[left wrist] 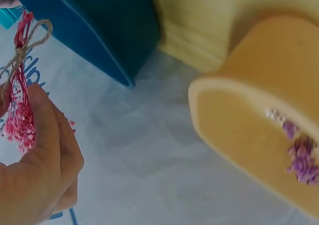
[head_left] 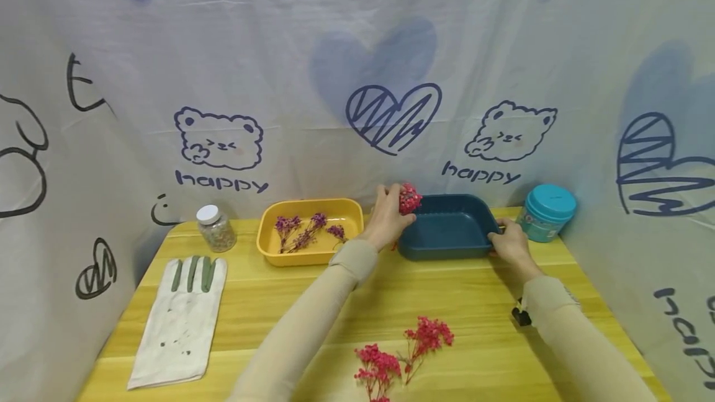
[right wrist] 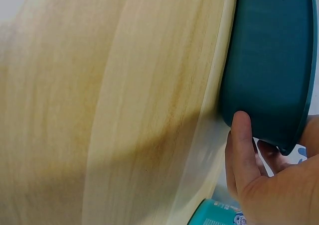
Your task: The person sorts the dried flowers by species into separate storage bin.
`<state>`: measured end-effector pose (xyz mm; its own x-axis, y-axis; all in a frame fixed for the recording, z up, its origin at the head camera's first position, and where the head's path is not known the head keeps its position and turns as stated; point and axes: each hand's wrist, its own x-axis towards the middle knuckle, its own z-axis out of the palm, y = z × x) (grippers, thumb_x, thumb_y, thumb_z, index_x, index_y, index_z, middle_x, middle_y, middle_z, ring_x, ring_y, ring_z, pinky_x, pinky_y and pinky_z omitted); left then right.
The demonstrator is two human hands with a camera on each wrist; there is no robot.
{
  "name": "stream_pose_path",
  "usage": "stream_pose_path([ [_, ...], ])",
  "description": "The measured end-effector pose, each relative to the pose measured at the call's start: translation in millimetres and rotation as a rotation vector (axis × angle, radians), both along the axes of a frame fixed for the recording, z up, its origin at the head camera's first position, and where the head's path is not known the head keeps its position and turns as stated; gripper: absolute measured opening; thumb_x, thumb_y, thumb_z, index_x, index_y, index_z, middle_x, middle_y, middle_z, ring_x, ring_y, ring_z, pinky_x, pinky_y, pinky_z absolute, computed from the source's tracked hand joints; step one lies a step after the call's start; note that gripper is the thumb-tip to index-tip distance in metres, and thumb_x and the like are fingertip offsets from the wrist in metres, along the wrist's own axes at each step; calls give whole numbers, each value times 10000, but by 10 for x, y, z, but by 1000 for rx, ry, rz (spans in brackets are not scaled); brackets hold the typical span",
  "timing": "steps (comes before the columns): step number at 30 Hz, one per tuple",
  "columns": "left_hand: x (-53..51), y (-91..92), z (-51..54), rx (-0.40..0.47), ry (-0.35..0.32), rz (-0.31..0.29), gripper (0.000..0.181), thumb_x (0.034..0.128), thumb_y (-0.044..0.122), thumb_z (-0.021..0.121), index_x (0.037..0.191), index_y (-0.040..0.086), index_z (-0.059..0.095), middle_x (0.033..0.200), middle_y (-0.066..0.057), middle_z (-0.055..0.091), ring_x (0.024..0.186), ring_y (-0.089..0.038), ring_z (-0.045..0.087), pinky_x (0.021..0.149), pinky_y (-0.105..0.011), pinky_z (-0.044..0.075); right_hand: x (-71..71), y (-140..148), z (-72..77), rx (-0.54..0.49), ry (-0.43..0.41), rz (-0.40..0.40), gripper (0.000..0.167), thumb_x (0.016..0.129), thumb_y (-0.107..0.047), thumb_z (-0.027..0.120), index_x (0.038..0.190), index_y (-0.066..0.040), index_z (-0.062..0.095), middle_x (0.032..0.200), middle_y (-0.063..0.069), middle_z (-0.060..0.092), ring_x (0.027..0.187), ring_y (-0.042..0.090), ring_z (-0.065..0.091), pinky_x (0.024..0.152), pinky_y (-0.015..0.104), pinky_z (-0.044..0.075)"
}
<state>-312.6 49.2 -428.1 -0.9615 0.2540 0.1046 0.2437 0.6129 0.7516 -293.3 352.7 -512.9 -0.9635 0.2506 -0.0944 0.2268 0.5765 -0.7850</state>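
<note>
My left hand [head_left: 385, 219] pinches a small bunch of pink dried flowers [head_left: 410, 198] beside the left end of a dark blue tray [head_left: 447, 253]. Up close in the left wrist view, the red stems [left wrist: 21, 68] are bound with a twine bow [left wrist: 20, 53], and the blossoms point downward. My right hand [head_left: 511, 244] grips the right end of the blue tray, thumb and fingers around its outer wall [right wrist: 269, 75]. Two more pink flower sprigs, one [head_left: 429, 335] and another [head_left: 377, 365], lie on the table near me.
A yellow tray [head_left: 310, 259] with purple dried flowers [head_left: 304, 237] stands to the left. Further left are a white-capped jar [head_left: 216, 228] and a white-and-green glove [head_left: 181, 327]. A turquoise tub [head_left: 547, 213] stands at the right, with a printed cloth [head_left: 301, 79] behind everything.
</note>
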Motion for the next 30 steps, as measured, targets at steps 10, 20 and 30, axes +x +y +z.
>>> stream_pose_path([
  [10, -157, 149, -219, 122, 62, 103, 535, 932, 152, 811, 1362, 79, 502, 1336, -173, 438, 1083, -422, 649, 1032, -478, 586, 20, -18, -20, 5, 4, 32, 455, 1015, -39, 523, 1423, 155, 480, 1325, 439, 575, 766, 236, 755, 617, 323, 661],
  [20, -223, 269, -402, 127, 135, 106, 486, 935, 134, 808, 1290, 58, 484, 1300, -168, 408, 1171, -322, 581, 1059, -398, 552, 43, -10, -1, -6, -15, 36, 466, 1027, -46, 509, 1446, 151, 459, 1345, 431, 560, 898, 347, 759, 639, 325, 665],
  [30, -202, 302, -550, -39, 122, 60, 441, 939, 133, 804, 1230, 62, 480, 1307, -165, 426, 1002, -315, 643, 907, -388, 598, 22, 16, 3, -1, -5, 24, 457, 1021, -41, 515, 1430, 156, 463, 1291, 419, 574, 800, 249, 735, 624, 331, 663],
])
